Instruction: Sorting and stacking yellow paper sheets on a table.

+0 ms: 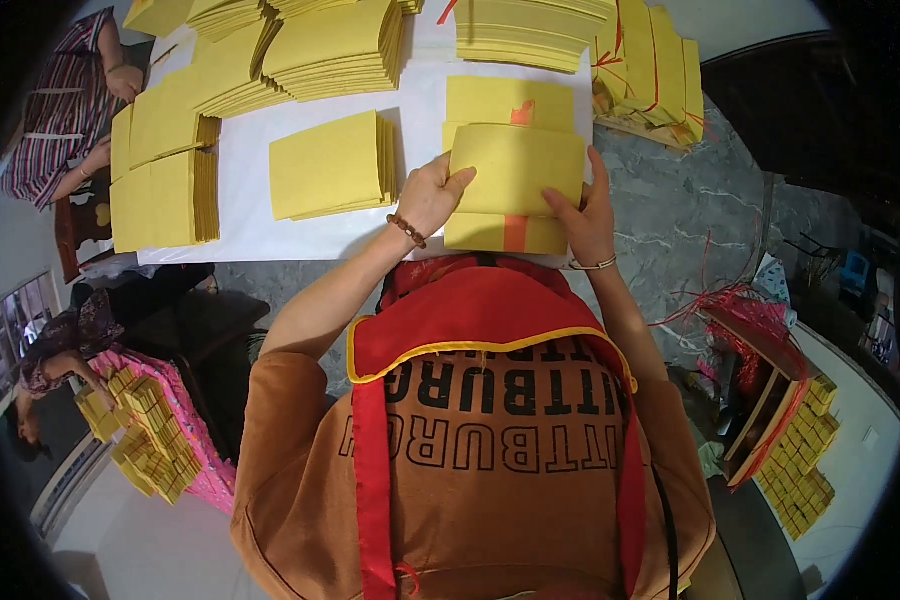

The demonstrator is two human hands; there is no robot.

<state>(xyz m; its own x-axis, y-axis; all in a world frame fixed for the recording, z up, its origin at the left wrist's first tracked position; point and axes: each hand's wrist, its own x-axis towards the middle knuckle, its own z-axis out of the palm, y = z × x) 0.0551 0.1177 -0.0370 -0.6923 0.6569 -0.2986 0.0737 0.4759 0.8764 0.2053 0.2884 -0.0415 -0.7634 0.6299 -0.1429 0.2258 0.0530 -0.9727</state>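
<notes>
Left hand [432, 200] and right hand [592, 220] grip opposite sides of yellow paper [518, 160] over orange strip [515, 234], near front edge of desk [245, 175]. Risk: uneven grip could skew paper, drag strip.

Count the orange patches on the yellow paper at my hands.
2: a far patch beyond the yellow paper held between your left hand and right hand, a near patch closer to you. The held paper may hide more.

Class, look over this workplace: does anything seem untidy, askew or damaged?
The red strings at the right look untidy: they trail in a loose tangle, while the yellow stacks on the table lie fairly neat.
</notes>
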